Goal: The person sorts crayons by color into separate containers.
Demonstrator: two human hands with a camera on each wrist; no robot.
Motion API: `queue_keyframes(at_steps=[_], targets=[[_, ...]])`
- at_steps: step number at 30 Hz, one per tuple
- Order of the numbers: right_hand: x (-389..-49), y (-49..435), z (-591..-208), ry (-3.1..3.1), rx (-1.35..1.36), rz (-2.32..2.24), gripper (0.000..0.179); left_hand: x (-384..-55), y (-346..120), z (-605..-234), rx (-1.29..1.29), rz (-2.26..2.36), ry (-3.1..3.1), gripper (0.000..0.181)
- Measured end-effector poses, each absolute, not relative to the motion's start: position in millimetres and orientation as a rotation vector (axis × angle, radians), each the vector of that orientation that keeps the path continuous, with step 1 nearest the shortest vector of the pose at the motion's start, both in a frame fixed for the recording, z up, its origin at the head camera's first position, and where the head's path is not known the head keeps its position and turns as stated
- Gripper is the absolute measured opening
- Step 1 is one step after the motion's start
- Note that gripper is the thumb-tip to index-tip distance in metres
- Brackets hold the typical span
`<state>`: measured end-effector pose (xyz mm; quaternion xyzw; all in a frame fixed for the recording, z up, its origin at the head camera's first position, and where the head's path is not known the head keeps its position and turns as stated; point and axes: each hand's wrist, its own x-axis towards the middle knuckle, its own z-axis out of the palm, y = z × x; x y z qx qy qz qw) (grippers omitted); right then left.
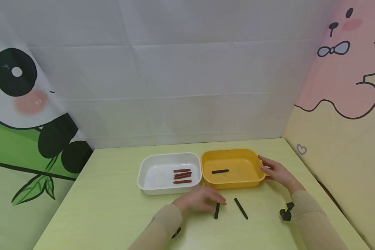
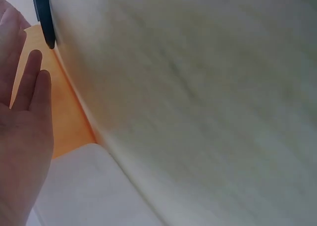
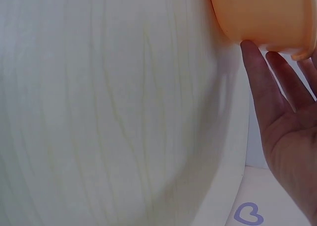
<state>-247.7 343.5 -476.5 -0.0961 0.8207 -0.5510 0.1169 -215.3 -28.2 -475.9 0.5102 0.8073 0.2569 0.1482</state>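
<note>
My left hand [image 1: 201,199] hovers low at the near side of the trays, its fingers over the far end of a black crayon [image 1: 217,211]. Its visible fingers look fairly straight in the left wrist view, apart from a dark stick [image 2: 45,20]. A second black crayon [image 1: 241,208] lies slantwise to the right. At the right end of the yellow tray [image 1: 234,184], my right hand [image 1: 278,173] touches the rim and outer wall with extended fingers. One black crayon [image 1: 220,171] lies inside that tray.
A white tray [image 1: 162,190] stands against the yellow one's left side and holds several reddish-brown crayons [image 1: 182,181]. Pale cloth walls [image 1: 187,118] border the table at the back and sides. Both forearms have dark devices [image 1: 286,211] near the wrist.
</note>
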Motion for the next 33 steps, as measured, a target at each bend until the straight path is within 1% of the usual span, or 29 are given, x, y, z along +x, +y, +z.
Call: queue_keyframes(at_steps=[7, 12, 21, 28, 33], targets=[[-248.3, 343.3, -475.6, 2.425, -0.273, -1.587, 0.063, -219.7, -26.1, -477.3, 1.457, 0.673, 2.302, 0.044], [-248.8, 343.1, -475.6, 2.420, -0.271, -1.589, 0.062, -223.5, -23.1, -478.2, 1.470, 0.682, 2.236, 0.042], [-249.2, 343.7, -476.5, 2.414, -0.271, -1.604, 0.062, -225.9, -21.4, -481.5, 1.451, 0.726, 2.202, 0.035], [-248.5, 344.9, -478.3, 2.417, -0.278, -1.597, 0.063, -223.9, -22.6, -482.0, 1.381, 0.760, 2.214, 0.030], [-248.8, 345.1, -479.2, 2.412, -0.282, -1.610, 0.064, -224.3, -23.7, -485.5, 1.362, 0.810, 2.181, 0.023]])
